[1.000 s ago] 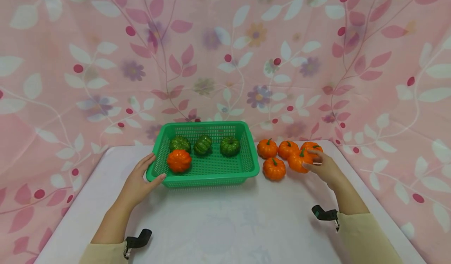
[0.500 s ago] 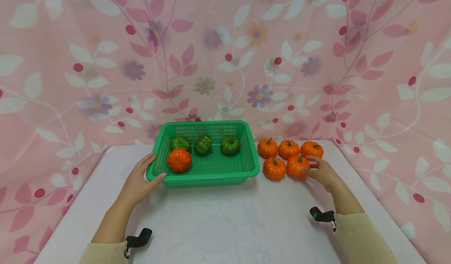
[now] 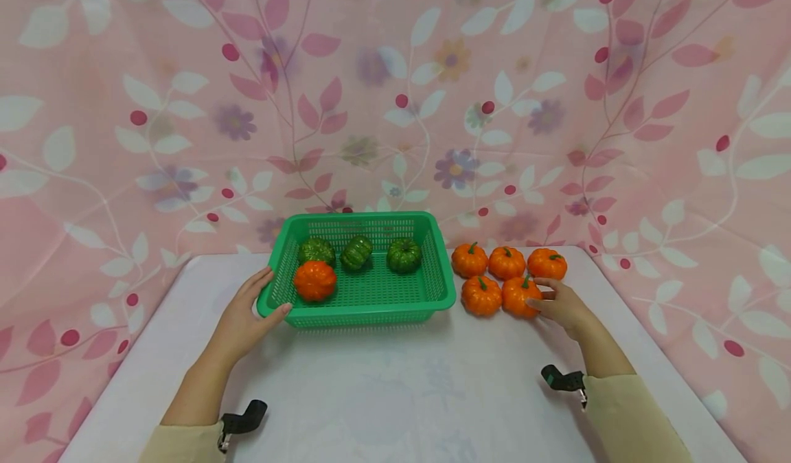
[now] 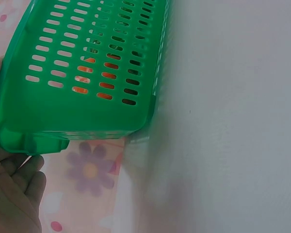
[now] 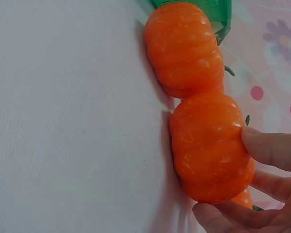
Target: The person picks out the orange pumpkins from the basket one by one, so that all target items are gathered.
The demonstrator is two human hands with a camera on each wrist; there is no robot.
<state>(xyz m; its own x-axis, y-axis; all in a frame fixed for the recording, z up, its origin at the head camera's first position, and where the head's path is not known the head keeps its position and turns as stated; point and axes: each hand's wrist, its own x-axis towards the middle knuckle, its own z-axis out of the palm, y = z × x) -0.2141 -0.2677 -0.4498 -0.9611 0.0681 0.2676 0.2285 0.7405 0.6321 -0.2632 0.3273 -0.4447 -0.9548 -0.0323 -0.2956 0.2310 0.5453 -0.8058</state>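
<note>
A green plastic basket (image 3: 371, 315) stands on the white table with several glossy green pumpkins, such as this green pumpkin (image 3: 404, 255), and one orange pumpkin (image 3: 315, 281) inside. My left hand (image 3: 244, 322) rests at its left front corner, thumb and fingers spread along the rim. In the left wrist view, loosely bent fingers (image 4: 31, 179) lie just below the rim. My right hand (image 3: 564, 308) holds the front right orange pumpkin (image 3: 520, 298) from its right side. The right wrist view shows the thumb and fingertips touching that pumpkin, which sits against a neighbouring orange pumpkin (image 5: 184, 48).
Behind the held one, more orange pumpkins stand in a row: a left one (image 3: 469, 260), a middle one (image 3: 507, 263) and a right one (image 3: 547, 264). The white table (image 3: 395, 394) extends in front. A pink floral cloth (image 3: 395, 106) hangs behind and at both sides.
My right hand has lowered the orange pumpkin and shifted it slightly left, beside the front left orange one. The left hand and basket have stayed in place.
</note>
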